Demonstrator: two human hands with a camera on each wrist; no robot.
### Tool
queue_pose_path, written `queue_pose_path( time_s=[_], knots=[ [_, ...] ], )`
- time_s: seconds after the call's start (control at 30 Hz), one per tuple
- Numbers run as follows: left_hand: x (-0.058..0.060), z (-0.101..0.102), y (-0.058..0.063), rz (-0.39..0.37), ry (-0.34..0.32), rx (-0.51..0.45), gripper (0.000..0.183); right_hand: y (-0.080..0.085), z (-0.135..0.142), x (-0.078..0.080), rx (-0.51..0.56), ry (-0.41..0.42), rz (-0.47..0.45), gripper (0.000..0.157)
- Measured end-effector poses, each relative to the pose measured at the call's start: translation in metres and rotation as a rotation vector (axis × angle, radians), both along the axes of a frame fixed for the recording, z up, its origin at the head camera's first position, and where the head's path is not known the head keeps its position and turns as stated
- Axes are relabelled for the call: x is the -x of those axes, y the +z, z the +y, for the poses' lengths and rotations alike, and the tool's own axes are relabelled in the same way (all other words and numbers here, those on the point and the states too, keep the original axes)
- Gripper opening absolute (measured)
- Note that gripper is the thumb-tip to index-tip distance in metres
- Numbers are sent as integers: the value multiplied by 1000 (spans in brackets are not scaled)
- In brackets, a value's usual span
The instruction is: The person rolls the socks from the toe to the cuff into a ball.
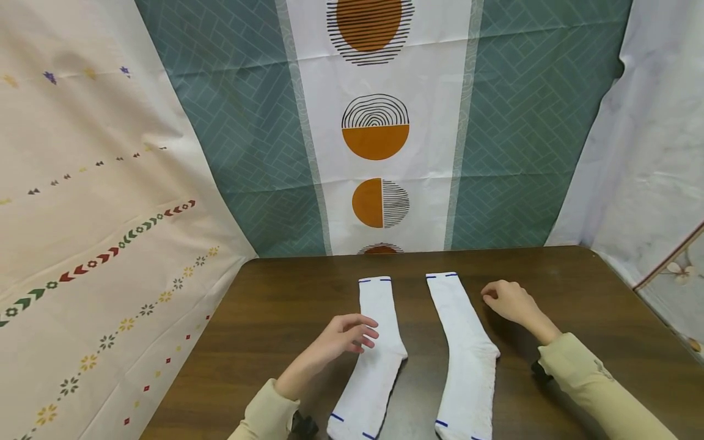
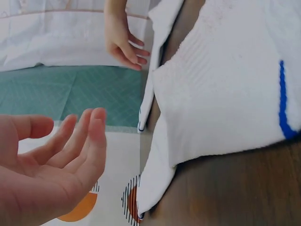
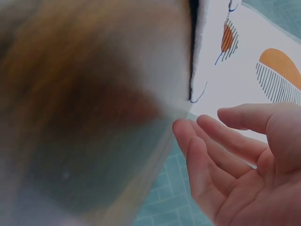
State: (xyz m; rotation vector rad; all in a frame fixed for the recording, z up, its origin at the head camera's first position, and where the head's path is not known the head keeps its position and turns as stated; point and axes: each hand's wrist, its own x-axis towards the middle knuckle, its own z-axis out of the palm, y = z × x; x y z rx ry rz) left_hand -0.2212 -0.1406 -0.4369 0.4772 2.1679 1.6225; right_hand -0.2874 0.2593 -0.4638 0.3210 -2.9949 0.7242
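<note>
Two white socks with blue marks lie flat, side by side, on the brown table. In the head view the left sock (image 1: 376, 360) runs beneath my left hand (image 1: 348, 337), whose fingers are loosely bent with nothing between them. The left wrist view shows the left hand (image 2: 61, 165) apart from the white cloth of the sock (image 2: 225, 89). To the right of the right sock (image 1: 467, 360), my right hand (image 1: 514, 302) hovers over the table with relaxed fingers. The right wrist view shows that hand (image 3: 240, 165) holding nothing.
The brown table (image 1: 264, 318) has its back edge against a hanging cloth (image 1: 242, 122) with green panels and orange circles. A cream patterned cloth (image 1: 110, 244) hangs at the left, a white one (image 1: 649, 153) at the right.
</note>
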Motion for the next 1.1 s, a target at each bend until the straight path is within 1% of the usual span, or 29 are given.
queue_pose_path(
  time_s=[0.2,0.3,0.4,0.57,0.77,0.97,1.1],
  knots=[
    [-2,7,5,-89,-78,44,33,2,-4,5,32,4,-35,22],
    [-4,12,6,-114,-126,61,33,2,-6,7,48,16,-62,22],
    [-5,15,7,-129,-156,69,32,2,-8,8,56,24,-83,22],
    [-5,19,8,-154,-175,72,32,2,-12,10,64,30,-89,22],
    [-5,29,7,-180,-204,115,31,3,-17,13,66,18,-76,22],
    [-8,43,7,-201,-187,126,32,2,-22,16,112,-8,-41,22],
    [-13,54,7,-210,-164,146,33,0,-26,19,133,-23,-39,22]
  ],
)
